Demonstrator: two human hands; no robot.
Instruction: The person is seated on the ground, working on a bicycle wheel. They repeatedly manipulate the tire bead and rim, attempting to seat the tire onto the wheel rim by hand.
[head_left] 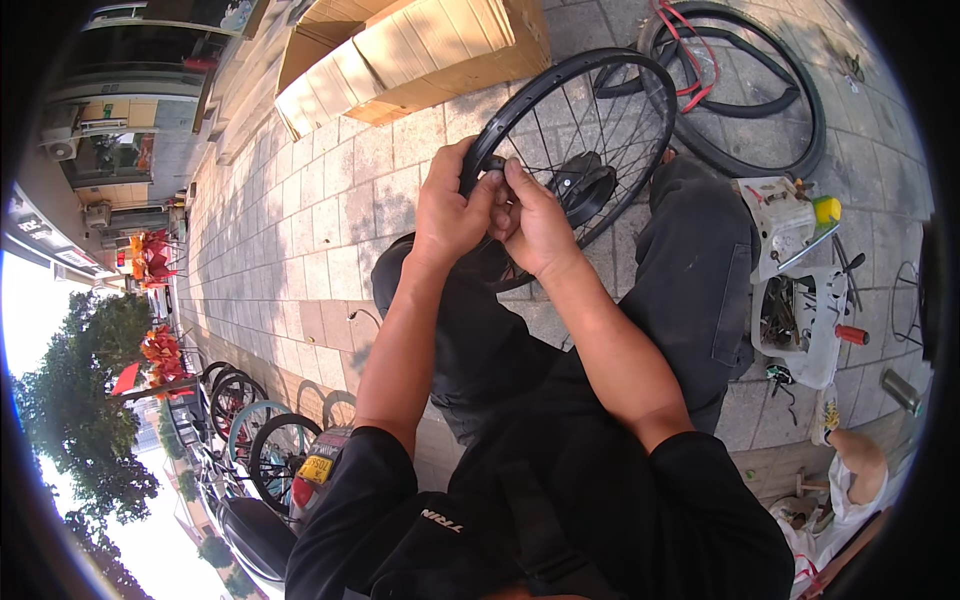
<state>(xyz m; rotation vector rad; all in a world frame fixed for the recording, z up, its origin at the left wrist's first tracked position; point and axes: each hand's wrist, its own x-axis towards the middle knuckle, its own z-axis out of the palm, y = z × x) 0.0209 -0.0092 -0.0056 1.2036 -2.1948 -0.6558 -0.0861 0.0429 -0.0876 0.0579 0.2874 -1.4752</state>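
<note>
A black bicycle wheel (545,85) with thin spokes stands tilted between my knees. Its hub area, with a dark round part (585,188), shows beyond my fingers. My left hand (452,210) is closed round the near left stretch of the rim. Close beside it, my right hand (540,222) has its thumb and fingers pinched at the same stretch. A small dark piece (496,162) shows between the two thumbs; whether it is part of the tyre or a separate bit, I cannot tell. My fingers hide the lower rim there.
An open cardboard box (430,65) stands ahead on the paving. A loose tyre (815,110) lies at the far right with a red strap (712,70). Right of my knee are a white tool bin (825,365) and a metal cylinder (900,390). Parked bicycles (262,440) stand left; another person's leg (860,465) shows right.
</note>
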